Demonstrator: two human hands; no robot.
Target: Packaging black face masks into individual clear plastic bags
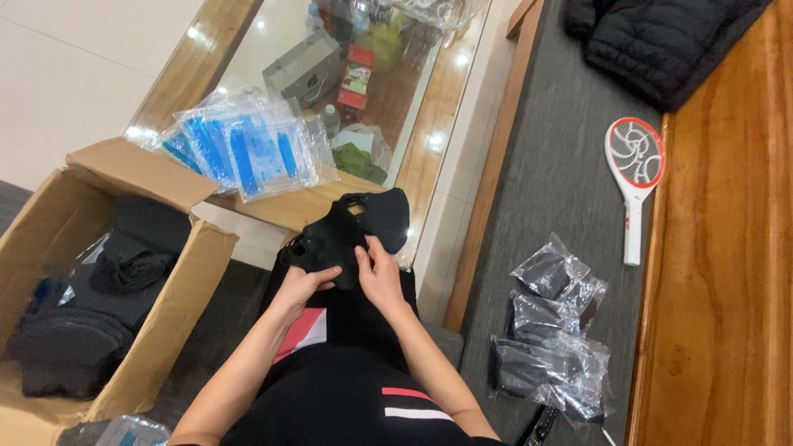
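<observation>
A black cloth face mask point(363, 223) hangs in front of my lap, held by both hands. My left hand point(304, 285) grips its lower left part, where ear loops dangle. My right hand point(378, 271) pinches the middle of the mask from below. Both hands sit close together above my dark trousers. A stack of clear plastic bags with blue print point(239, 149) lies on the wooden edge of the glass table just beyond the mask.
An open cardboard box point(178, 306) with several black masks stands at my left. Several bagged black masks point(549, 330) lie on the grey seat at my right. A white and red racket-shaped swatter point(634, 169) and a black jacket point(652, 41) lie farther back.
</observation>
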